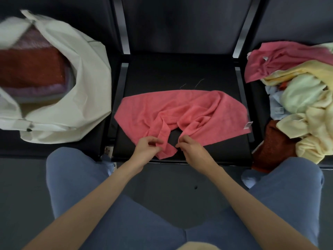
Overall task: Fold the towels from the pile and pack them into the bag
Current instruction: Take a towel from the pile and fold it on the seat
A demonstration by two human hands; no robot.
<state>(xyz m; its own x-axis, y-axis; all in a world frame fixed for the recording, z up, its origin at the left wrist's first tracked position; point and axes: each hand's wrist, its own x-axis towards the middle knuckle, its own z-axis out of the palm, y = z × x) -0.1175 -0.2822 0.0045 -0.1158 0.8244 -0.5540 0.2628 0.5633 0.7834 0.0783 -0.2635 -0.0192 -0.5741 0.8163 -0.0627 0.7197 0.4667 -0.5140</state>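
**Step in hand: spreading one towel for folding**

The left hand [146,147] pinches a near edge strip of the pink towel [182,110]; the right hand [189,146], just beside it, pinches the adjoining edge; the towel lies crumpled on the black seat [180,73] beyond both grips. Next move, as judged: draw the edges apart and flatten. Count: one bag [86,83] left of the grips, holding at least two folded towels; one pile [297,98] to the right, several towels, exact number unclear.

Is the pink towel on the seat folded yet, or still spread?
Not folded: the pink towel lies rumpled and spread across the seat, near edge bunched where the left hand and right hand pinch it.
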